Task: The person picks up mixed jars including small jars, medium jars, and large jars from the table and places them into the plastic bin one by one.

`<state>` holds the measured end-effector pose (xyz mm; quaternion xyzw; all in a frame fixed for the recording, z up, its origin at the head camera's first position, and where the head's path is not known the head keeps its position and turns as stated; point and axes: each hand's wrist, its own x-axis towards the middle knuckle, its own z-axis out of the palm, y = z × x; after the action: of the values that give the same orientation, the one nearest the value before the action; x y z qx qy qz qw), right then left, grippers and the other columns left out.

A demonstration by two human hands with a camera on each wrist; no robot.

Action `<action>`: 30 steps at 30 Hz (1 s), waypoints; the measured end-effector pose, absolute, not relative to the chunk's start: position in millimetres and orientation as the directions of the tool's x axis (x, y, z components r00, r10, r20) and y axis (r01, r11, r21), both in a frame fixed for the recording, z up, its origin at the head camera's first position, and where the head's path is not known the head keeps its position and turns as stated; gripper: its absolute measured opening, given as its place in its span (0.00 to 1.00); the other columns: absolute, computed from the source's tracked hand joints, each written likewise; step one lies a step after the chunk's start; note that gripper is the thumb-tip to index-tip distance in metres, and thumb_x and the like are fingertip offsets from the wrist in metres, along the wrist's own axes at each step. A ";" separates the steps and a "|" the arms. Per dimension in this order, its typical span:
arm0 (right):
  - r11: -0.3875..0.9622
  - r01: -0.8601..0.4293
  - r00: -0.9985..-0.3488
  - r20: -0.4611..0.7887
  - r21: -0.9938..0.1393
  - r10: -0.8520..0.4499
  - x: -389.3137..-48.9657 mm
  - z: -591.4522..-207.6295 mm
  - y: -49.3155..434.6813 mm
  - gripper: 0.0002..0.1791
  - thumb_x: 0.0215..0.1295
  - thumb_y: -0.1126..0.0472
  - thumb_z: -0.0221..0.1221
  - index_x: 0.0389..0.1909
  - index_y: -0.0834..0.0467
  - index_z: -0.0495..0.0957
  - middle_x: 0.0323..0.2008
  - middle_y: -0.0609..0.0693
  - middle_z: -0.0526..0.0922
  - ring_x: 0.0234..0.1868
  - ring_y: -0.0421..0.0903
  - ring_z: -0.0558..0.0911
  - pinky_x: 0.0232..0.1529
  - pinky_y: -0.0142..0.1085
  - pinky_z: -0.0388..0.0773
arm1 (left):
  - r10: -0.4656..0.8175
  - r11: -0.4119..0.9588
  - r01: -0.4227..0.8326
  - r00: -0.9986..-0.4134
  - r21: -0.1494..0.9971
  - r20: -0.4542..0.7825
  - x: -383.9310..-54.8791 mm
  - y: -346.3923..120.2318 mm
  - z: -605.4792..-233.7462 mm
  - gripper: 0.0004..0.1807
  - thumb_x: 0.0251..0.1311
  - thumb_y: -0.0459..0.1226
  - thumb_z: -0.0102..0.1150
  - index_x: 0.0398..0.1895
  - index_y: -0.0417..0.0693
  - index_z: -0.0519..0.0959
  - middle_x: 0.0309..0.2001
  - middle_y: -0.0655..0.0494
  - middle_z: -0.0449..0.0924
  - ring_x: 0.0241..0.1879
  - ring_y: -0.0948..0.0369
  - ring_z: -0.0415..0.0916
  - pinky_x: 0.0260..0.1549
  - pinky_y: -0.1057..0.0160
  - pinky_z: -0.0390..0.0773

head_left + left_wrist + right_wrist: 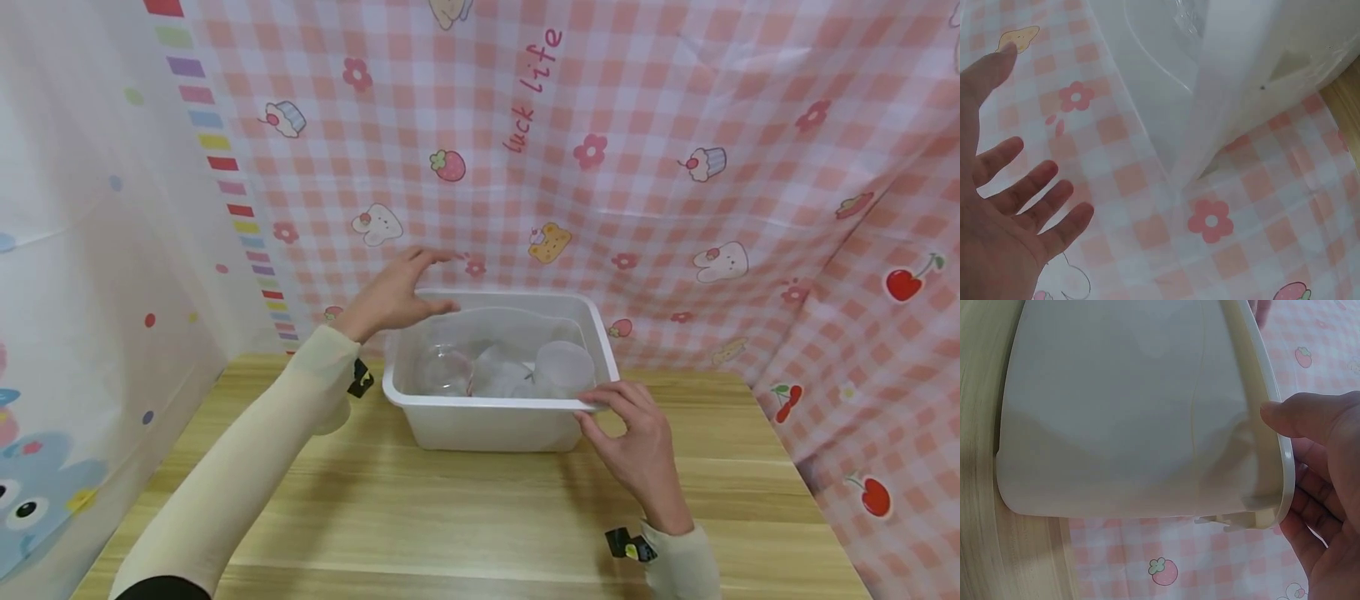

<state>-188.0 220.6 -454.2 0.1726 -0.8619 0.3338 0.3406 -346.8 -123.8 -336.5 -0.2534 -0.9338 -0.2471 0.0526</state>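
A white plastic bin (pixel 495 429) stands on the wooden table, near the back. Inside it lie a clear round container (pixel 446 372), a frosted round piece (pixel 564 368) and other translucent items. The left hand (pixel 395 293) hovers over the bin's left back corner, its fingers spread and nothing between them. In the left wrist view, that hand's fingers (pixel 1035 187) appear apart from the bin. At the front right corner the right hand (pixel 633 437) grips the rim. Its thumb (pixel 1294 415) presses the outer side, with the other fingers over the rim.
A wooden table (pixel 457 517) extends in front of and beside the bin. Right behind the bin hangs a pink checked cloth (pixel 495 100) with printed pictures. More cloth (pixel 892 367) closes off the right side, and a pale printed curtain (pixel 97 250) hangs at the left.
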 end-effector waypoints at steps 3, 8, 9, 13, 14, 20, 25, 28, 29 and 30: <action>0.715 -0.525 -0.711 0.700 -0.462 -0.069 -187.8 -454.4 220.8 0.11 0.54 0.63 0.76 0.39 0.54 0.89 0.41 0.46 0.87 0.46 0.44 0.79 0.50 0.27 0.72 | 0.432 0.754 0.490 -0.871 0.437 0.232 -343.1 -126.8 -335.9 0.44 0.60 0.59 0.69 0.77 0.61 0.64 0.74 0.51 0.64 0.72 0.47 0.64 0.69 0.38 0.69; 0.715 -0.525 -0.711 0.700 -0.463 -0.068 -188.3 -455.8 221.0 0.11 0.54 0.65 0.76 0.39 0.53 0.89 0.40 0.45 0.87 0.46 0.44 0.78 0.50 0.27 0.72 | 0.403 0.754 0.475 -0.880 0.454 0.251 -335.6 -132.5 -335.5 0.50 0.57 0.63 0.68 0.79 0.57 0.60 0.77 0.48 0.58 0.75 0.46 0.59 0.70 0.36 0.66; 0.715 -0.525 -0.711 0.700 -0.462 -0.069 -188.3 -455.5 221.0 0.11 0.54 0.65 0.76 0.39 0.53 0.89 0.40 0.45 0.87 0.46 0.44 0.78 0.50 0.27 0.72 | 0.396 0.755 0.471 -0.882 0.456 0.255 -334.2 -133.8 -336.1 0.51 0.57 0.64 0.68 0.79 0.57 0.59 0.78 0.48 0.57 0.76 0.46 0.58 0.70 0.36 0.66; 0.719 -0.522 -0.710 0.701 -0.458 -0.069 -188.3 -454.9 220.5 0.11 0.54 0.65 0.76 0.39 0.54 0.89 0.40 0.46 0.87 0.46 0.44 0.78 0.49 0.27 0.72 | 0.365 0.765 0.458 -0.887 0.453 0.282 -328.6 -138.8 -339.3 0.53 0.55 0.66 0.67 0.80 0.58 0.57 0.78 0.47 0.56 0.76 0.47 0.57 0.71 0.37 0.65; 0.720 -0.522 -0.710 0.701 -0.457 -0.069 -188.3 -454.7 220.4 0.11 0.54 0.65 0.76 0.39 0.54 0.88 0.40 0.46 0.87 0.46 0.44 0.78 0.49 0.27 0.72 | 0.360 0.764 0.458 -0.887 0.453 0.289 -327.8 -140.3 -340.5 0.54 0.55 0.66 0.67 0.80 0.58 0.57 0.78 0.47 0.56 0.76 0.47 0.56 0.71 0.37 0.65; 0.719 -0.523 -0.708 0.702 -0.457 -0.069 -188.4 -454.4 220.2 0.11 0.53 0.64 0.76 0.38 0.54 0.89 0.41 0.46 0.87 0.46 0.45 0.79 0.50 0.27 0.73 | 0.319 0.752 0.433 -0.899 0.497 0.300 -319.4 -149.9 -343.7 0.53 0.56 0.65 0.67 0.80 0.58 0.56 0.79 0.49 0.54 0.78 0.47 0.53 0.72 0.35 0.62; 0.718 -0.524 -0.709 0.702 -0.458 -0.070 -188.1 -454.6 220.5 0.11 0.54 0.63 0.76 0.38 0.54 0.88 0.41 0.47 0.86 0.47 0.45 0.79 0.50 0.30 0.73 | 0.264 0.762 0.393 -0.914 0.514 0.307 -313.2 -159.5 -343.3 0.56 0.55 0.68 0.65 0.82 0.60 0.53 0.80 0.48 0.52 0.78 0.45 0.52 0.71 0.33 0.61; 0.717 -0.525 -0.709 0.702 -0.458 -0.071 -187.9 -454.8 220.5 0.11 0.54 0.63 0.76 0.39 0.54 0.88 0.41 0.47 0.86 0.47 0.45 0.79 0.50 0.30 0.73 | 0.223 0.777 0.359 -0.925 0.517 0.308 -309.1 -165.4 -344.0 0.57 0.53 0.71 0.64 0.82 0.62 0.51 0.80 0.48 0.53 0.78 0.44 0.53 0.69 0.31 0.62; 0.717 -0.526 -0.708 0.702 -0.458 -0.071 -187.9 -454.9 220.3 0.11 0.54 0.63 0.76 0.38 0.54 0.88 0.41 0.47 0.86 0.47 0.45 0.79 0.50 0.30 0.73 | 0.210 0.778 0.349 -0.928 0.522 0.307 -307.2 -167.4 -344.4 0.58 0.53 0.71 0.64 0.82 0.62 0.51 0.80 0.48 0.53 0.78 0.44 0.53 0.69 0.30 0.62; 0.717 -0.525 -0.708 0.703 -0.458 -0.070 -187.8 -455.0 220.3 0.11 0.54 0.63 0.76 0.38 0.54 0.88 0.41 0.47 0.86 0.47 0.45 0.79 0.50 0.29 0.73 | 0.199 0.779 0.342 -0.930 0.526 0.310 -305.4 -169.5 -345.0 0.58 0.53 0.71 0.64 0.82 0.63 0.51 0.80 0.48 0.53 0.78 0.44 0.53 0.69 0.29 0.62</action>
<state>-187.8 220.3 -455.0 0.1728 -0.8617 0.3340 0.3406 -305.4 -169.5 -345.0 -0.1444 -0.9354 -0.2998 0.1193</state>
